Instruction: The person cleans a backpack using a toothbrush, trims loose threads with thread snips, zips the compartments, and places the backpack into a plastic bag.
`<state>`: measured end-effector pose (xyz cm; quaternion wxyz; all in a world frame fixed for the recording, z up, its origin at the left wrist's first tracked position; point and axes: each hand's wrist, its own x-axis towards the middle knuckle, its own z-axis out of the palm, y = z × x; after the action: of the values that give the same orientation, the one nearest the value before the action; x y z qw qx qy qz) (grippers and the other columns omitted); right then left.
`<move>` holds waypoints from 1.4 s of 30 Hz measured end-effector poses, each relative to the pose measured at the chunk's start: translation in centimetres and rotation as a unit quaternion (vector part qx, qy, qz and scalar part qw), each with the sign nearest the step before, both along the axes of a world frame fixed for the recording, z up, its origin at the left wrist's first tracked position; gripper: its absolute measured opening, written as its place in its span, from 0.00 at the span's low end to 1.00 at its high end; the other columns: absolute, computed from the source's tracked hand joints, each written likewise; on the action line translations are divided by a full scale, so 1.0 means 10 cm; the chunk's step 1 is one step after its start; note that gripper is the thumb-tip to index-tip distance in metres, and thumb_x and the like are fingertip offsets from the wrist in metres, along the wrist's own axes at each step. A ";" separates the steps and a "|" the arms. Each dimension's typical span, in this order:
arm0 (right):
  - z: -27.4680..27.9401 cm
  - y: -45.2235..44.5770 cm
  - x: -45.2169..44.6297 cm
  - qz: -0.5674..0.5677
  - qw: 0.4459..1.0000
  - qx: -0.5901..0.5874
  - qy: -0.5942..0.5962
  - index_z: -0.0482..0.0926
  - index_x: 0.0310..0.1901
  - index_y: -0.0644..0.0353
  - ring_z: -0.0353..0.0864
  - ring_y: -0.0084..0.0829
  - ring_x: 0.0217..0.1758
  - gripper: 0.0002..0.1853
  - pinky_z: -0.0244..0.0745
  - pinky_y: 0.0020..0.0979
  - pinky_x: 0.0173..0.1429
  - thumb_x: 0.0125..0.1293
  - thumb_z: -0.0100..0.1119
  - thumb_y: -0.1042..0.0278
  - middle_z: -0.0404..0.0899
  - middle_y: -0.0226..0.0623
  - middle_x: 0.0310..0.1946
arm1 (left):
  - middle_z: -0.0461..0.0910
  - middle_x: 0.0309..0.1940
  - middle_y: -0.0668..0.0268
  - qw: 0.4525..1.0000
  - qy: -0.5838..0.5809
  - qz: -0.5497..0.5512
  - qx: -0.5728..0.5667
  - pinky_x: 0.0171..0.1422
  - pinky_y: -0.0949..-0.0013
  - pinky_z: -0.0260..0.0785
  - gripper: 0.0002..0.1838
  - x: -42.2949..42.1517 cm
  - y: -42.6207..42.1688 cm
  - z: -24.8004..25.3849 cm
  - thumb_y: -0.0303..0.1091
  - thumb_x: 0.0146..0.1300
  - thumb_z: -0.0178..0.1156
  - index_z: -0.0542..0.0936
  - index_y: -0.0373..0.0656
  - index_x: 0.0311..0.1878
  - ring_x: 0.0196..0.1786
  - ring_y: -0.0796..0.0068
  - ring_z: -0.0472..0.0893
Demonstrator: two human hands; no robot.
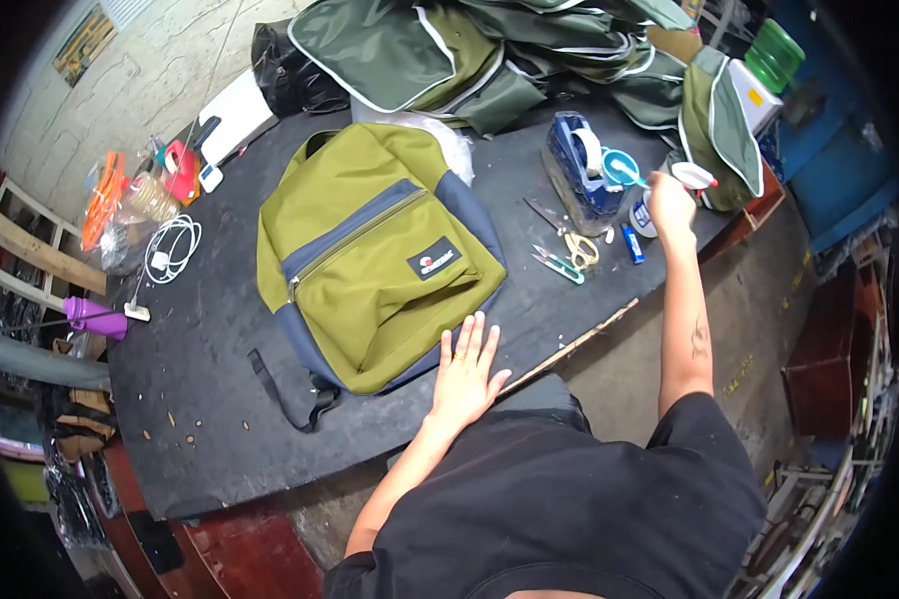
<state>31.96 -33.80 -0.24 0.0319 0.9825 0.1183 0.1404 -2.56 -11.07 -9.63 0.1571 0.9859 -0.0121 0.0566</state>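
Note:
An olive-green backpack (370, 250) with navy trim, a front zipper and a black logo patch lies flat on the dark table. My left hand (464, 371) rests on its lower right edge, palm down and fingers spread. At the table's right side, my right hand (672, 207) is closed around the neck of a spray bottle (642, 217); the white and red spray head shows above the fingers. Close to that hand are a tape dispenser (581, 175), a light-blue tape roll (621, 168) and a blue lighter-like item (632, 244).
Scissors (579, 250) and green thread snips (559, 266) lie right of the backpack. Green bags with white piping (390, 60) are piled at the back. A coiled white cable (173, 250) and a purple bottle (95, 317) sit left. The table edge (594, 334) runs near my body.

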 end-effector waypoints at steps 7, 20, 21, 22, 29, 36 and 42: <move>-0.72 -0.21 -0.43 0.025 0.977 0.208 -0.026 0.71 0.59 0.52 0.78 0.51 0.44 0.22 0.74 0.45 0.47 0.63 0.45 0.78 0.74 0.51 0.42 | 0.43 0.75 0.51 1.000 0.004 -0.001 -0.004 0.77 0.46 0.25 0.37 0.01 0.02 0.00 0.54 0.65 0.51 0.58 0.44 0.72 0.78 0.58 0.38; -0.88 0.01 -0.64 0.038 0.925 0.370 -0.083 0.71 0.59 0.58 0.76 0.50 0.51 0.21 0.71 0.41 0.54 0.65 0.45 0.83 0.75 0.52 0.47 | 0.43 0.75 0.51 1.000 0.006 0.000 -0.005 0.76 0.46 0.26 0.37 0.01 0.00 0.00 0.54 0.65 0.52 0.58 0.43 0.72 0.78 0.58 0.39; -0.89 0.01 -0.68 0.040 0.920 0.376 -0.099 0.71 0.59 0.58 0.76 0.50 0.51 0.21 0.71 0.41 0.54 0.65 0.45 0.83 0.75 0.51 0.48 | 0.43 0.75 0.51 1.000 0.009 0.003 -0.006 0.76 0.46 0.26 0.37 -0.02 -0.01 -0.01 0.54 0.65 0.52 0.58 0.43 0.72 0.78 0.58 0.39; -0.92 0.00 -0.73 0.039 0.921 0.376 -0.095 0.71 0.59 0.58 0.76 0.50 0.51 0.21 0.71 0.41 0.54 0.65 0.45 0.83 0.75 0.51 0.48 | 0.43 0.75 0.51 1.000 0.011 0.000 -0.006 0.76 0.46 0.26 0.37 -0.05 -0.02 -0.01 0.54 0.65 0.52 0.59 0.43 0.72 0.78 0.58 0.39; -0.92 0.02 -0.71 0.088 0.892 0.402 -0.186 0.70 0.59 0.61 0.76 0.49 0.50 0.20 0.71 0.39 0.53 0.66 0.45 0.82 0.74 0.50 0.48 | 0.43 0.75 0.50 1.000 -0.003 0.002 -0.007 0.77 0.46 0.27 0.37 0.04 0.02 0.02 0.53 0.65 0.52 0.59 0.43 0.71 0.78 0.58 0.39; -1.06 -0.05 -0.73 0.097 0.899 0.392 -0.171 0.69 0.61 0.60 0.76 0.46 0.46 0.21 0.71 0.38 0.50 0.67 0.44 0.81 0.75 0.48 0.43 | 0.44 0.75 0.50 1.000 -0.015 0.000 0.010 0.77 0.46 0.28 0.37 0.00 0.00 0.01 0.54 0.64 0.53 0.59 0.43 0.71 0.78 0.57 0.39; -0.35 0.30 -1.45 0.088 0.857 0.508 0.010 0.70 0.60 0.61 0.73 0.26 0.34 0.20 0.71 0.28 0.42 0.67 0.44 0.80 0.73 0.36 0.32 | 0.44 0.74 0.49 0.996 -0.057 -0.015 -0.069 0.77 0.48 0.29 0.41 0.07 -0.06 0.06 0.57 0.62 0.54 0.58 0.40 0.71 0.78 0.56 0.40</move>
<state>17.48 -30.79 -3.75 -0.4856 0.8488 0.1169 0.1736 -1.88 -11.68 -9.03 0.2248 0.9676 -0.0316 0.1110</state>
